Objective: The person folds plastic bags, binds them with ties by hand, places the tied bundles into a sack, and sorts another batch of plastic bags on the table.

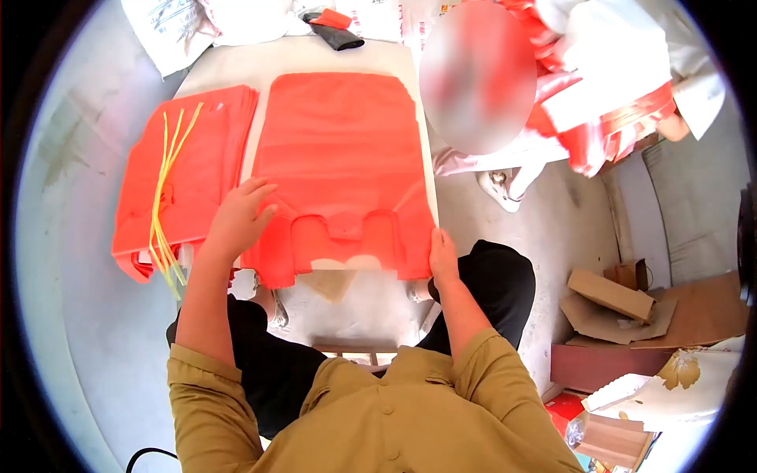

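A red vest-handled carrier bag lies flat in front of me, its handle end hanging over the near table edge. My right hand is closed at the bag's lower right corner, thumb on the near side and the other fingers mostly hidden. Over the bag's left edge, my left hand is open with fingers apart; whether it touches the bag I cannot tell. To its left lies a stack of folded red bags, with several yellow strips across the top.
The bags rest on a pale table. At its far end are white printed sacks and a black-and-red item. Another person is at the right, beside a heap of red and white material. Cardboard lies on the right.
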A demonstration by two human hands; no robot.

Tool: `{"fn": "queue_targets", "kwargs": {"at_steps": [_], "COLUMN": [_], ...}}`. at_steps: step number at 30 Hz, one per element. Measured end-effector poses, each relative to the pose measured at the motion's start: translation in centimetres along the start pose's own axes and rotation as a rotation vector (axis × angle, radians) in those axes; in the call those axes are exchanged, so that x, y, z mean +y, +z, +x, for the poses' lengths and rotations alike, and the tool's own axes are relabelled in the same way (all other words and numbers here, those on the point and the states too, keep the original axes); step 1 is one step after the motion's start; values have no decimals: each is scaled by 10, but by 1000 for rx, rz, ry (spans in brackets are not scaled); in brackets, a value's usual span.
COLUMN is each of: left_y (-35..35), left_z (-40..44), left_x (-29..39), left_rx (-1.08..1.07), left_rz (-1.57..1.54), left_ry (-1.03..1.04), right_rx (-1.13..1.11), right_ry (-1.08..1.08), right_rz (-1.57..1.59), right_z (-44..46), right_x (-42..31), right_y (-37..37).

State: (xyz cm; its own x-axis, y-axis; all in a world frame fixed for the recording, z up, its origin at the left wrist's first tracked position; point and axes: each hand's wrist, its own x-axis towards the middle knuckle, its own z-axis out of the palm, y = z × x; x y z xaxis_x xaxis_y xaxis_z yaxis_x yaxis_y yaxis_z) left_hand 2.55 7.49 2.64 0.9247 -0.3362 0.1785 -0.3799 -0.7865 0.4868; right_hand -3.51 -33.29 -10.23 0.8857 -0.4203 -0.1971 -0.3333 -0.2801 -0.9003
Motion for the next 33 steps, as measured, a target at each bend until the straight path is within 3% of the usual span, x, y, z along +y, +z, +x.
{"fn": "queue_targets", "kwargs": {"at_steps": [3, 6, 9, 11, 12, 13, 17, 18, 19, 21, 24, 26, 29, 33], "left_y": [-5, -11, -24, 6, 29, 51, -13, -12, -19, 12, -11, -6, 5, 19], "left_z": [-8, -9, -10, -5, 1, 0, 1, 4, 5, 11, 6, 12, 26, 42], "left_x": [-18, -25, -12, -71, -111, -151, -67, -63, -33, -61, -9, -18, -29, -27], "left_rx": [6, 81, 170, 251, 257, 189, 173, 186, 183, 122, 128, 83, 54, 86], "left_rz": [133, 96, -204, -785, -1359, -1714, -1831, -1485, -1522, -1487, -1107, -1039, -1028, -1025], "left_ry": [23, -80, -320, -293, -133, -10, -214, -363, -442, -422, -418, -481, -485, -504], "right_rx": [-21, -43, -56, -65, -63, -67, -75, -73, -66, -46, -63, -71, -249, -199], "right_ry": [95, 102, 117, 134, 143, 152, 173, 166, 157, 95, -129, -315, -224, -309], "right_rz": [84, 78, 85, 97, 110, 125, 220, 275, 374, 649, 846, 645, 421, -185], "right_z": [-10, -22, -24, -24, -24, -23, -18, -12, -6, 13, 28, 16, 4, 0], "right_x": [-17, -37, -34, -30, -27, -25, -13, -7, 4, 31, 37, -9, -69, -120], "right_y": [-1, -2, -1, 2, 1, 2, 3, 3, 2, 0, -21, -36, -28, -10]}}
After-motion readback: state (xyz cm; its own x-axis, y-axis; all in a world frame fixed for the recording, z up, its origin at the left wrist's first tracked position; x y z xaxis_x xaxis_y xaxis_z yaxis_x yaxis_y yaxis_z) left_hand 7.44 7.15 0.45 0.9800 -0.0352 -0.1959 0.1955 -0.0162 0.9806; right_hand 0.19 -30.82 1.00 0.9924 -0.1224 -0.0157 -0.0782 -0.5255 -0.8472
